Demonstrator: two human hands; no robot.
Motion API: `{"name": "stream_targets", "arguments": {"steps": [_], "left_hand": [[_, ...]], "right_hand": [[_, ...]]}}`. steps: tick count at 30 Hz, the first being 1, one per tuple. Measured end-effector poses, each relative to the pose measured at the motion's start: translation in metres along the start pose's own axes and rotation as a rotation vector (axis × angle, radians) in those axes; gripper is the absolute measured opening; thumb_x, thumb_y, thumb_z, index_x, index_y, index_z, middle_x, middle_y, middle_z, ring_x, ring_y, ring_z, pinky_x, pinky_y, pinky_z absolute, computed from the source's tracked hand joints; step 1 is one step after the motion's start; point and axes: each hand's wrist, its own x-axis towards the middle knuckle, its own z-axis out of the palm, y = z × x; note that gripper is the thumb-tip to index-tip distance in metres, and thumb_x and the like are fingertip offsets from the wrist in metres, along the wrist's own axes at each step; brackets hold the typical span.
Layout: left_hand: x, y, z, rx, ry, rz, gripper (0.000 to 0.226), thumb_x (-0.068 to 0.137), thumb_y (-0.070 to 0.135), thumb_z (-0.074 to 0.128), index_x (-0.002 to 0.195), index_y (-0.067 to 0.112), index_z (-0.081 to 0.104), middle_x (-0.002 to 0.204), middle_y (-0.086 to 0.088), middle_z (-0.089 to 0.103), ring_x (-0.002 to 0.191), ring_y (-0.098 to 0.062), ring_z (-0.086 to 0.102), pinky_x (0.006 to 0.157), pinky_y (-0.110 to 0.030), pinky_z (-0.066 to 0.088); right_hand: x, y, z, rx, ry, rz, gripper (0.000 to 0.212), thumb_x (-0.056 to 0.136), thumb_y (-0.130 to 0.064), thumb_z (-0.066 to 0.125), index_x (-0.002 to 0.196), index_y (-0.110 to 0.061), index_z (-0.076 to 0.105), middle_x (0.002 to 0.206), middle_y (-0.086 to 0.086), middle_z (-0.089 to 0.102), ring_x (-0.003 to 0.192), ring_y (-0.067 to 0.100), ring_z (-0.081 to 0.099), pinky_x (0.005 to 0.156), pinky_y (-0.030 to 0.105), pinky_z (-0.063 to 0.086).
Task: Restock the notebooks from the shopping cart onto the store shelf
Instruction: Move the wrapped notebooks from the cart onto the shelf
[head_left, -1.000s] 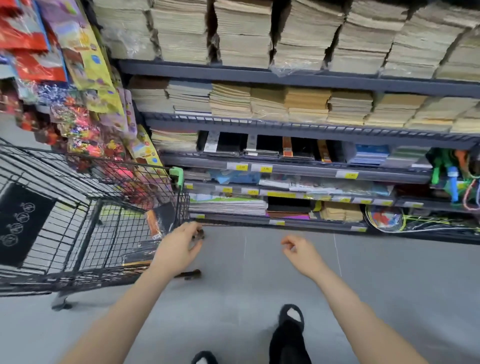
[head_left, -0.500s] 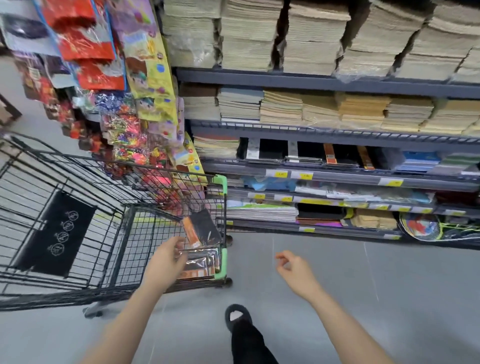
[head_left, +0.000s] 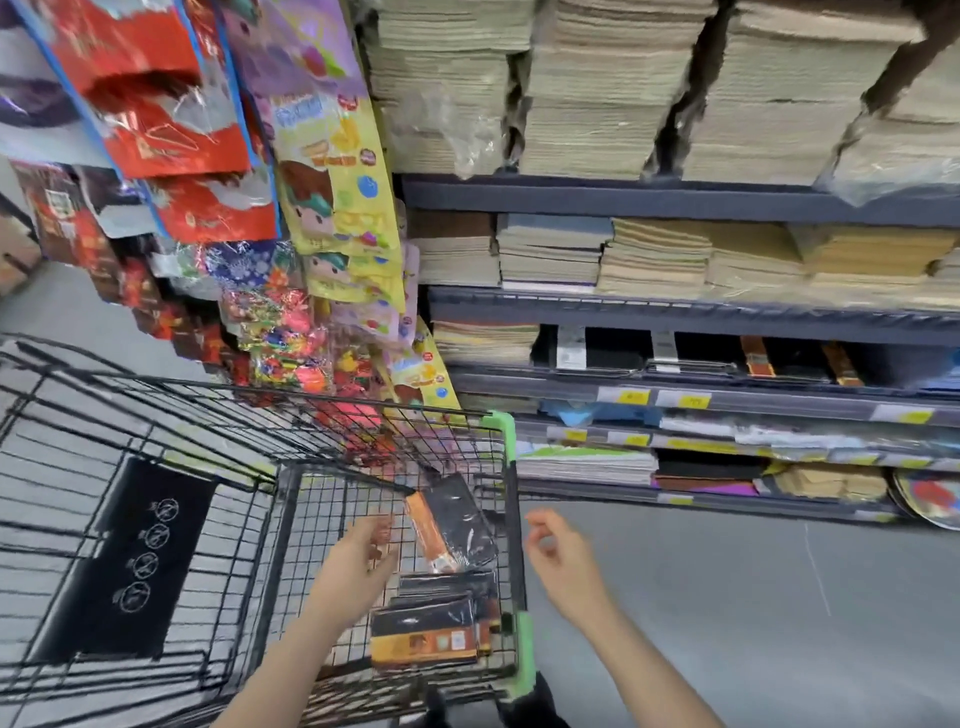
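Black, orange-spined notebooks (head_left: 434, 621) lie plastic-wrapped inside the wire cart (head_left: 511, 499).

The shopping cart (head_left: 249, 519) stands left of the store shelf (head_left: 675, 200); notebooks (head_left: 431, 623) lie stacked in its near right corner, one (head_left: 457, 519) leaning behind them.

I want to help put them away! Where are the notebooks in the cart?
The notebooks lie stacked in the shopping cart, in its near right corner by the green edge, just right of the left hand; one leans upright behind them.
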Motion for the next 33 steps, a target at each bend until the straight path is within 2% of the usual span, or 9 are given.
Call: {"name": "stream_targets", "arguments": {"steps": [3,6,13,15,17,19,25,29,33], "left_hand": [[0.030,-0.036,-0.001,0.026,-0.099,-0.019,0.031,0.089,0.022,0.059,0.119,0.022,0.051,0.101,0.005,0.059,0.087,-0.007,0.059,0.070,-0.018,0.047],[0.068,-0.076,0.011,0.062,-0.219,-0.042,0.031,0.088,0.029,0.060,0.117,0.022,0.051,0.104,0.000,0.062,0.088,-0.011,0.061,0.079,-0.031,0.053],[0.142,-0.138,0.091,0.358,-0.503,0.008,0.055,0.094,0.045,0.043,0.142,0.018,0.035,0.145,-0.003,0.041,0.129,-0.020,0.043,0.106,-0.029,0.036],[0.156,-0.143,0.116,0.279,-0.550,-0.063,0.063,0.092,0.049,0.045,0.143,0.014,0.032,0.144,-0.009,0.042,0.126,-0.024,0.046,0.105,-0.031,0.039],[0.165,-0.142,0.136,0.026,-0.510,-0.240,0.067,0.088,0.051,0.051,0.138,0.010,0.037,0.119,-0.009,0.061,0.094,-0.022,0.064,0.079,-0.021,0.053],[0.173,-0.137,0.151,-0.181,-0.428,-0.409,0.054,0.089,0.042,0.056,0.129,0.006,0.047,0.092,-0.001,0.064,0.067,-0.013,0.059,0.054,-0.013,0.047],[0.177,-0.126,0.174,-0.752,-0.205,-0.714,0.031,0.080,0.015,0.071,0.105,0.007,0.055,0.103,-0.012,0.066,0.084,-0.020,0.061,0.085,-0.035,0.051],[0.170,-0.109,0.178,-0.694,-0.165,-0.587,0.030,0.079,0.025,0.073,0.105,0.020,0.059,0.118,-0.002,0.056,0.086,-0.011,0.057,0.079,-0.023,0.046],[0.170,-0.109,0.177,-0.605,-0.191,-0.510,0.042,0.085,0.010,0.065,0.125,0.008,0.052,0.117,-0.005,0.059,0.085,-0.010,0.055,0.067,-0.007,0.043]], "right_hand": [[0.015,-0.011,0.043,0.022,-0.067,0.030,0.024,0.092,-0.018,0.050,0.112,-0.032,0.047,0.086,-0.012,0.054,0.062,0.000,0.049,0.054,0.015,0.045],[0.032,0.006,0.093,0.003,-0.016,0.128,0.030,0.090,-0.017,0.055,0.116,-0.031,0.051,0.093,-0.013,0.058,0.075,0.003,0.059,0.069,0.018,0.053],[0.079,0.069,0.180,0.006,0.188,0.358,0.026,0.088,-0.010,0.054,0.106,-0.028,0.056,0.090,-0.008,0.061,0.079,0.011,0.060,0.081,0.030,0.051],[0.092,0.084,0.193,-0.001,0.219,0.388,0.023,0.088,-0.010,0.054,0.106,-0.023,0.056,0.091,-0.006,0.062,0.079,0.007,0.059,0.083,0.028,0.052],[0.099,0.097,0.200,-0.051,0.215,0.388,0.026,0.090,-0.011,0.052,0.113,-0.022,0.055,0.098,-0.007,0.062,0.078,-0.002,0.056,0.074,0.008,0.048],[0.104,0.107,0.199,-0.100,0.216,0.385,0.030,0.092,-0.013,0.050,0.120,-0.022,0.053,0.108,-0.007,0.062,0.076,-0.006,0.055,0.062,0.000,0.042],[0.109,0.111,0.195,-0.113,0.299,0.358,0.033,0.091,-0.012,0.050,0.122,-0.020,0.053,0.103,-0.013,0.057,0.080,-0.004,0.055,0.063,-0.002,0.038],[0.110,0.111,0.195,-0.133,0.333,0.314,0.030,0.091,-0.012,0.050,0.119,-0.021,0.055,0.099,-0.011,0.057,0.084,0.000,0.057,0.067,0.001,0.039],[0.114,0.113,0.198,-0.184,0.272,0.297,0.033,0.091,-0.014,0.050,0.123,-0.022,0.049,0.114,-0.006,0.055,0.091,0.003,0.055,0.073,0.007,0.041]]}}
